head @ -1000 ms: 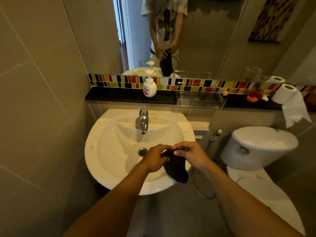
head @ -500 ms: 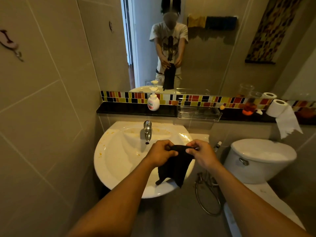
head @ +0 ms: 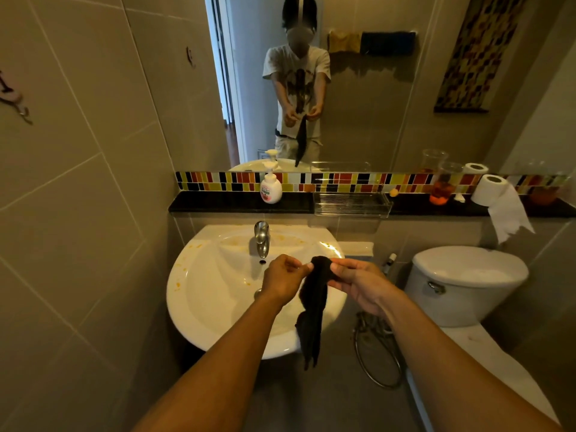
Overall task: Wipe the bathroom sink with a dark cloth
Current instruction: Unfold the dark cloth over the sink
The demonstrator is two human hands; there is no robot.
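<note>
Left hand (head: 282,280) and right hand (head: 358,283) both pinch cloth (head: 313,304) top; cloth hangs between them; sink (head: 205,294) below hands.

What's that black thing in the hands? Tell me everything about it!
It is a dark cloth, black and soft-looking like fabric. It is bunched at the top and hangs down long, limp and crumpled. The left hand and right hand both pinch its top end. It dangles in the air over the front right part of the white sink, its lower end dropping past the rim. It also shows in the mirror.
</note>
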